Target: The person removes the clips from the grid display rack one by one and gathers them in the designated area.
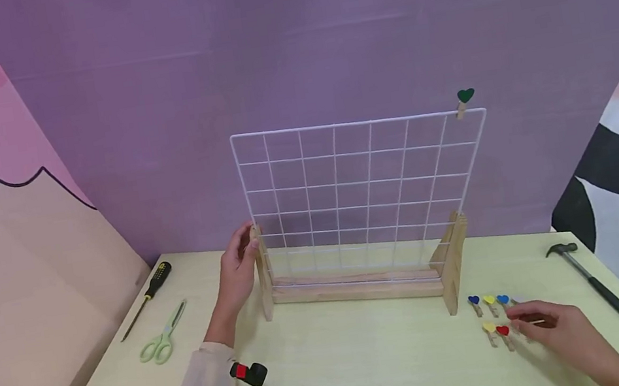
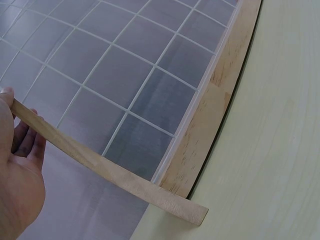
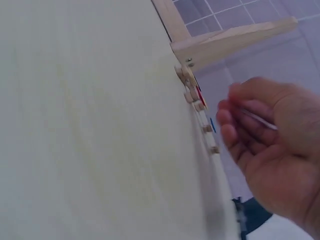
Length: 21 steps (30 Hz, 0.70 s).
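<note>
A white wire grid [image 1: 367, 181] stands upright in a wooden stand [image 1: 358, 288]. My left hand [image 1: 239, 269] grips the top of the stand's left wooden upright [image 2: 100, 162], thumb on one side and fingers behind it. A small clothespin with a green heart [image 1: 465, 96] is clipped on the grid's top edge at the right. Small heart clothespins lie in two rows, among them a red one [image 1: 503, 330] and a navy one [image 1: 474, 300]. Over the row's right side hovers my right hand [image 1: 560, 326], fingers loosely bent, nothing visible held; it hides some clothespins.
On the right of the table lies a hammer [image 1: 592, 282]. A screwdriver [image 1: 149, 298] and light green scissors [image 1: 165, 337] lie at the left. Behind the table hangs a purple backdrop [image 1: 294, 43].
</note>
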{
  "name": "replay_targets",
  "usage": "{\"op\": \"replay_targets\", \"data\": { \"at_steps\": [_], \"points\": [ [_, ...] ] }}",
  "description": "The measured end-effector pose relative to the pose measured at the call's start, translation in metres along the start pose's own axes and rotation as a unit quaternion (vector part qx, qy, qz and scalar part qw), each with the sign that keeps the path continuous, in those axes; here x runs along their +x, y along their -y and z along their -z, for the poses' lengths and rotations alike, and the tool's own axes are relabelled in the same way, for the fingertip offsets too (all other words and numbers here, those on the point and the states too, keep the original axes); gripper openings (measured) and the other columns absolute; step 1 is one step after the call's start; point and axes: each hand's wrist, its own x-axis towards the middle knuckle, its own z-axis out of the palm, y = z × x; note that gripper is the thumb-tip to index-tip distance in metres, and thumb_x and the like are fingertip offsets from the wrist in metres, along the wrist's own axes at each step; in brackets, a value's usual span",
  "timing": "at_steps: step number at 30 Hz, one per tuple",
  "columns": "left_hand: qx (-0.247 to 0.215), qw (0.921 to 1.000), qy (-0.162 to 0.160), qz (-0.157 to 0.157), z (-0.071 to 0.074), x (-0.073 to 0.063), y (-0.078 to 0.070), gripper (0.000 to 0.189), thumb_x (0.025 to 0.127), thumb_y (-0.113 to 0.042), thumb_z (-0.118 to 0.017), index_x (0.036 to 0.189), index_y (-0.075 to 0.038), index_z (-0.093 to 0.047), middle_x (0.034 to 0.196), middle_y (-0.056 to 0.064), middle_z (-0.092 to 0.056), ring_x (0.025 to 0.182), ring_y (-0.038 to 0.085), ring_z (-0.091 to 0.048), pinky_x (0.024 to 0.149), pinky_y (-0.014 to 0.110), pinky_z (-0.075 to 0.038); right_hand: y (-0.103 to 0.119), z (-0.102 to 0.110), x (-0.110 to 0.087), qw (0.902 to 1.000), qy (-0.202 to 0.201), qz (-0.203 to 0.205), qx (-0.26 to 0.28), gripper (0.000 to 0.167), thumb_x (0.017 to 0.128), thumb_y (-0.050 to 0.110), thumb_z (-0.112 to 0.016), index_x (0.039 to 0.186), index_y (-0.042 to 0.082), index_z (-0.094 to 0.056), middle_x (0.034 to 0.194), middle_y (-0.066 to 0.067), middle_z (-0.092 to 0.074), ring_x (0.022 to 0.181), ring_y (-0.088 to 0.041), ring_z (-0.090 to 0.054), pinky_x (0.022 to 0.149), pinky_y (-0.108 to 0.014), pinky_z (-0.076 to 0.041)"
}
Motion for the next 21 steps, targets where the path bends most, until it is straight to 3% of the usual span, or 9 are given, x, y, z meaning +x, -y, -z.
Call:
{"op": "replay_targets", "data": {
  "at_steps": [8, 14, 19, 21],
  "points": [
    [-0.002, 1.0000, -0.009, 0.003, 0.000, 0.000, -0.001, 0.045, 0.109, -0.017, -0.051, 0.152, -0.004, -0.046, 0.145, 0.024, -0.058, 0.124, 0.015, -0.056, 0.096, 0.009, -0.047, 0.045, 0.041, 0.020, 0.9974, -0.016, 0.064, 0.028, 0.034, 0.100, 0.027, -0.069, 0.126, 0.005, -0.070, 0.104, 0.030, -0.070, 0.092, 0.011, -0.066, 0.073, -0.014, -0.056],
    [-0.004, 1.0000, 0.000, 0.001, -0.001, 0.002, -0.002, 0.045, 0.109, -0.018, -0.052, 0.152, -0.006, -0.046, 0.146, 0.024, -0.058, 0.127, 0.018, -0.056, 0.098, 0.008, -0.046, 0.093, 0.083, 0.042, 0.9901, -0.056, 0.126, 0.026, 0.033, 0.102, 0.027, -0.067, 0.128, 0.007, -0.069, 0.107, 0.034, -0.068, 0.097, 0.016, -0.062, 0.075, -0.008, -0.051],
    [0.001, 1.0000, -0.004, 0.007, -0.001, 0.001, -0.003, 0.044, 0.109, -0.017, -0.051, 0.152, -0.007, -0.047, 0.145, 0.020, -0.059, 0.124, 0.012, -0.056, 0.097, 0.007, -0.045, 0.127, 0.113, 0.060, 0.9882, -0.090, 0.120, 0.034, 0.039, 0.104, 0.033, -0.063, 0.135, 0.009, -0.065, 0.111, 0.038, -0.064, 0.104, 0.016, -0.056, 0.081, -0.002, -0.043],
    [0.001, 1.0000, -0.004, 0.008, -0.001, 0.000, -0.003, 0.044, 0.109, -0.017, -0.051, 0.152, -0.007, -0.047, 0.145, 0.019, -0.060, 0.123, 0.008, -0.056, 0.097, 0.007, -0.045, 0.138, 0.122, 0.066, 0.9883, -0.100, 0.108, 0.040, 0.041, 0.104, 0.037, -0.062, 0.137, 0.012, -0.064, 0.111, 0.039, -0.063, 0.107, 0.014, -0.055, 0.089, -0.007, -0.042]
  ]
}}
